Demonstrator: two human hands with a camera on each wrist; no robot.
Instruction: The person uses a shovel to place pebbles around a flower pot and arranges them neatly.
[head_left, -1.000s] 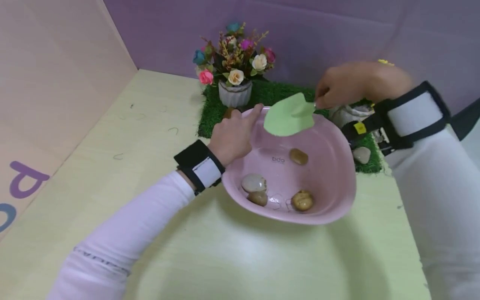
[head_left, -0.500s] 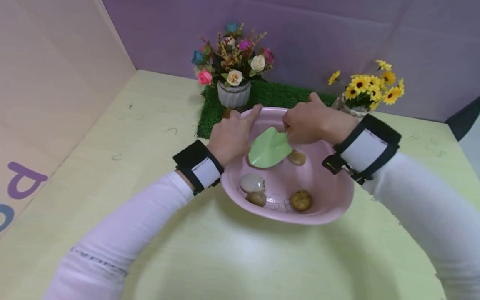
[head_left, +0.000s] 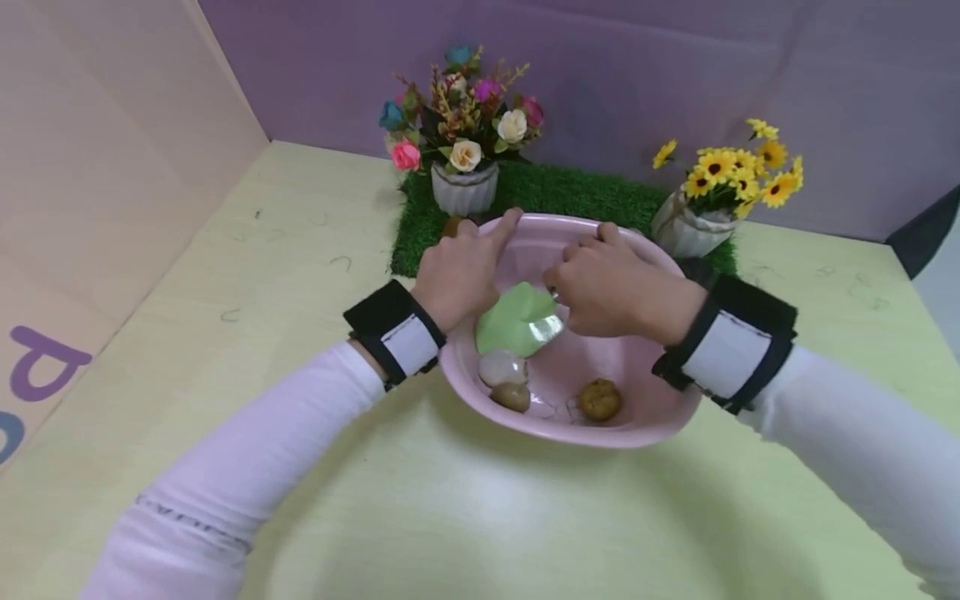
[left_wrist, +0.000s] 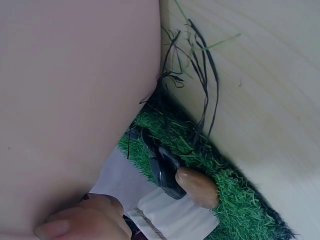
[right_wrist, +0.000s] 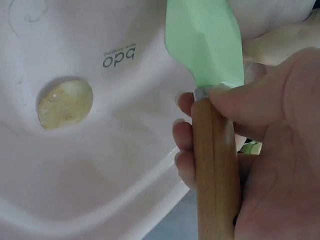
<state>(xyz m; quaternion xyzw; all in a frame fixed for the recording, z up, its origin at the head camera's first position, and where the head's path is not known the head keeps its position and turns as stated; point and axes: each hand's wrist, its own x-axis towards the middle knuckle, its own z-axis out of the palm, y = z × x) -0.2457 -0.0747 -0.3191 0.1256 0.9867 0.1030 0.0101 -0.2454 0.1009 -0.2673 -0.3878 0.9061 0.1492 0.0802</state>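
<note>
A pink basin (head_left: 577, 432) stands in the middle of the head view. My left hand (head_left: 456, 275) grips its left rim, and some fingertips (left_wrist: 55, 228) show against the outer wall in the left wrist view. Inside the basin, my right hand (head_left: 611, 287) holds a small garden trowel by its wooden handle (right_wrist: 215, 170). The trowel's pale green blade (head_left: 510, 321) is low at the basin's left side, just behind a whitish stone (head_left: 501, 367). A brown stone (head_left: 512, 397) touches the whitish one. A rough tan stone (head_left: 600, 400) lies apart, nearer the right.
Behind the basin, a strip of artificial grass (head_left: 577, 190) bears a pot of mixed flowers (head_left: 465, 190) and a tilted pot of yellow flowers (head_left: 690, 229). Dark pebbles (left_wrist: 167, 177) and a brown pebble (left_wrist: 198, 187) lie on the grass. A purple backdrop (head_left: 600, 92) rises behind.
My right hand has brought the trowel from above the far rim down and leftward into the basin. The brown stone near the basin's middle is now out of sight. My left hand stays put.
</note>
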